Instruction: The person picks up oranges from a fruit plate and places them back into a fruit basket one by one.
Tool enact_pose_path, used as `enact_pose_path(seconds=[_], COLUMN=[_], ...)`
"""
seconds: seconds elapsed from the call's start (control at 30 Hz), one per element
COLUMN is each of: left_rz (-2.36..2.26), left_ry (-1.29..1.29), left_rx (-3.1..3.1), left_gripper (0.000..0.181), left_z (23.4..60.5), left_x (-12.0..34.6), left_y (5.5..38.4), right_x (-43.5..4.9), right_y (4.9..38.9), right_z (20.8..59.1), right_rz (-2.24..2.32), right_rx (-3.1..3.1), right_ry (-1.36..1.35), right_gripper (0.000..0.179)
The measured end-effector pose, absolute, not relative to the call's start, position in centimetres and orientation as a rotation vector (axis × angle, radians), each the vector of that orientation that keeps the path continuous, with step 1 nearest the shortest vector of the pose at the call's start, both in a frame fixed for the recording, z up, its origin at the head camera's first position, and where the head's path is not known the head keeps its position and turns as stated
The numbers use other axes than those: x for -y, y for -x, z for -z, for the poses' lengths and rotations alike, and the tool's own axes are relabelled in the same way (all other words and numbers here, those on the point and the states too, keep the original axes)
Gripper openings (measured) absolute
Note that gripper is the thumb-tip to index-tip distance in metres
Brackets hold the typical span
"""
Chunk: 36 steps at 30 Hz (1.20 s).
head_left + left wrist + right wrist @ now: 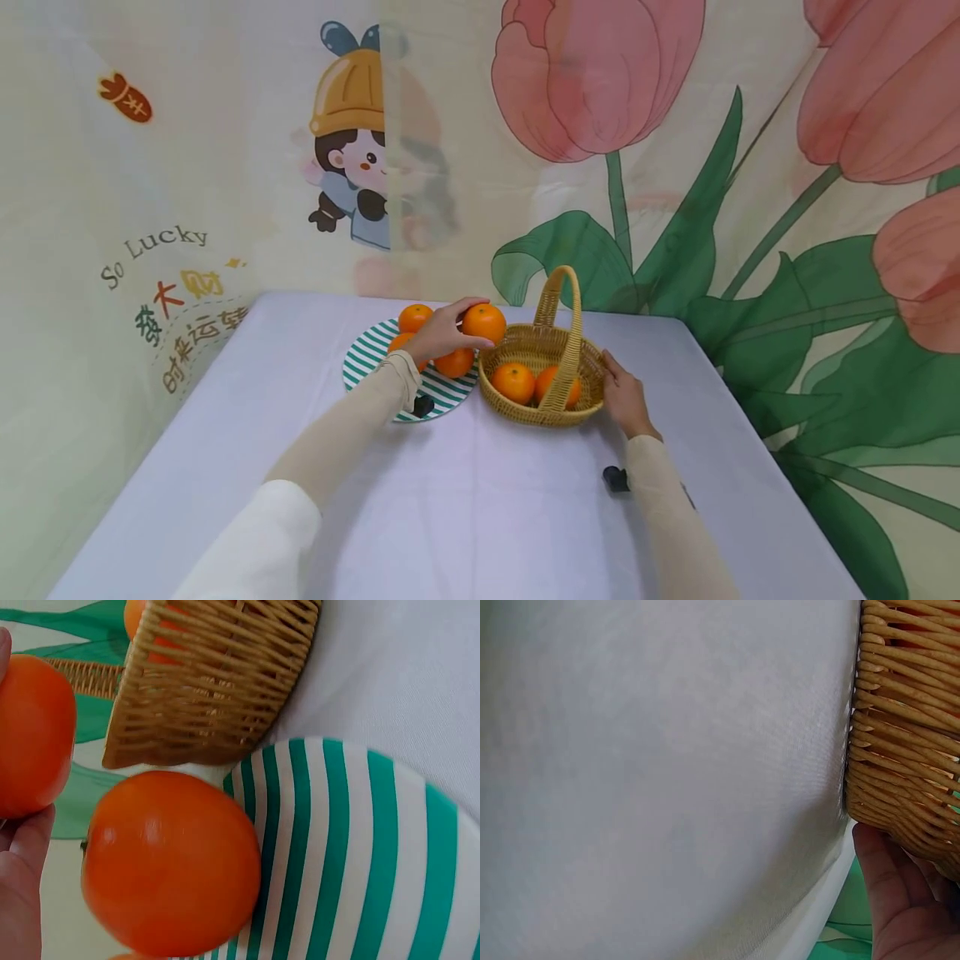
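My left hand [442, 333] grips an orange [484, 323] between thumb and fingers, above the gap between plate and basket. Beneath it, several more oranges [454, 363] sit on a round plate [363, 354] with green and white stripes. To the plate's right stands a wicker basket [517, 412] with a tall arched handle. Two oranges lie inside, one of them [513, 382] left of the handle, the other partly behind it. My right hand [628, 400] rests against the basket's right side. In the right wrist view its fairly straight fingers [889, 881] touch the woven wall.
A white cloth [450, 508] covers the table. Behind it hangs a backdrop with tulips [600, 75] and a cartoon figure. Small black objects show beside both wrists, one near the right forearm [615, 479].
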<state>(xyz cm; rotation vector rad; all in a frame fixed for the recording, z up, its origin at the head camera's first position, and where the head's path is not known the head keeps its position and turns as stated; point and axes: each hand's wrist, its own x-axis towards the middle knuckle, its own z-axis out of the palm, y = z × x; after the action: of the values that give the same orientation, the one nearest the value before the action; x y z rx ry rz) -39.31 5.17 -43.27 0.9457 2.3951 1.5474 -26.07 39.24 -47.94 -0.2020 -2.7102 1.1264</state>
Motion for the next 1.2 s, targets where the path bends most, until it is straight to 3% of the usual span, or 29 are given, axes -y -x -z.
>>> enact_pose_path(seconds=[0.77, 1.2], left_rz=[-1.452, -1.343], left_ry=[-1.041, -1.03], left_rx=[-2.41, -2.41], left_gripper=[0.084, 0.082], left_z=[44.3, 45.2], left_x=[-12.8, -14.9], left_y=[39.2, 39.3], right_x=[-39.2, -39.3], right_y=[26.2, 26.2], right_z=[47.9, 48.1], right_rz=[-1.138, -1.138], right_rx=[2.702, 2.694], right_ry=[0.247, 0.241], right_gripper=[0.048, 0.048])
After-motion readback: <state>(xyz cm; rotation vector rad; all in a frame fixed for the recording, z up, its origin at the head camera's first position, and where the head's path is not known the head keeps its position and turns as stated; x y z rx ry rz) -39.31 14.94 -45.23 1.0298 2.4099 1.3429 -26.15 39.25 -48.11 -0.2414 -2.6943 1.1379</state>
